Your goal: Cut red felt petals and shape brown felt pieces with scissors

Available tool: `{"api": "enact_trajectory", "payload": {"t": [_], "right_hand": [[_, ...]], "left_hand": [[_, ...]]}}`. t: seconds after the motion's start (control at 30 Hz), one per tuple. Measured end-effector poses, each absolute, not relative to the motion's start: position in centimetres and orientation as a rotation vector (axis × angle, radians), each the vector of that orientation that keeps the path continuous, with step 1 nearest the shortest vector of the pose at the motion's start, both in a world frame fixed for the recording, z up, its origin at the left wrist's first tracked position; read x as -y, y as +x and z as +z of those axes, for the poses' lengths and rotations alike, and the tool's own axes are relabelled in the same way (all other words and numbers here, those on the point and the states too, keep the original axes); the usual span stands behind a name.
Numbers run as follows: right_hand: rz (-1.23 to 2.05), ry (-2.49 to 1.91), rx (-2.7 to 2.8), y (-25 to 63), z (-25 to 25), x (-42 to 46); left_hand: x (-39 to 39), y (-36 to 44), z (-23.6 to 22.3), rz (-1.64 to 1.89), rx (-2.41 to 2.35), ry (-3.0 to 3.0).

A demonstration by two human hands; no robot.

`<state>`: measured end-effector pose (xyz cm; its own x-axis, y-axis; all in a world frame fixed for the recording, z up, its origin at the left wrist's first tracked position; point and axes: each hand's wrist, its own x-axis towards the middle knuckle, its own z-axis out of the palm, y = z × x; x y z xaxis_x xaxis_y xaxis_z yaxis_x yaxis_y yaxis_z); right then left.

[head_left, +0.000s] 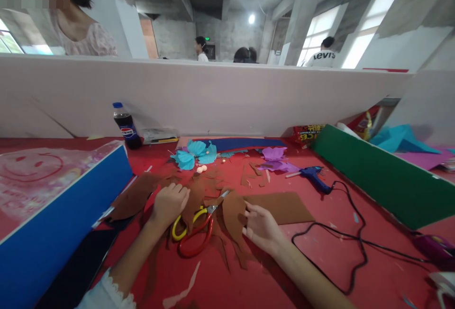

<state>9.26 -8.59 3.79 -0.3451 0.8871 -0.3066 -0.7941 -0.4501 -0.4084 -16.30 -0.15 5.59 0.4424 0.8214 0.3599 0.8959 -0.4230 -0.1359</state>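
My right hand pinches the edge of a rounded brown cutout with a narrow tail, which looks like felt or foam sheet. With its fingers curled, my left hand grips another brown cutout. Between the hands lie scissors with one red and one yellow handle loop, blades pointing away from me over brown scraps. A larger brown piece rests left of my left hand. Behind my right hand lies a flat brown sheet with a straight edge.
Blue paper flowers, purple paper petals and a blue glue gun with a black cord lie farther back. A cola bottle stands by the white partition. Blue and green dividers flank the red table. People are beyond.
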Motion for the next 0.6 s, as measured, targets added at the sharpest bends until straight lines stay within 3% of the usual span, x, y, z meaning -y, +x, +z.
{"api": "enact_trajectory", "payload": {"t": [0.2,0.6], "right_hand": [[1.949,-0.592,0.231,9.2,3.9,8.6],[1.931,-0.617,0.219,9.1,3.6,8.4]], "left_hand": [[0.2,-16.5,5.7,-0.45,1.524,-2.307],[3.3,-12.4,9.3,-1.233,1.873,-2.666]]}}
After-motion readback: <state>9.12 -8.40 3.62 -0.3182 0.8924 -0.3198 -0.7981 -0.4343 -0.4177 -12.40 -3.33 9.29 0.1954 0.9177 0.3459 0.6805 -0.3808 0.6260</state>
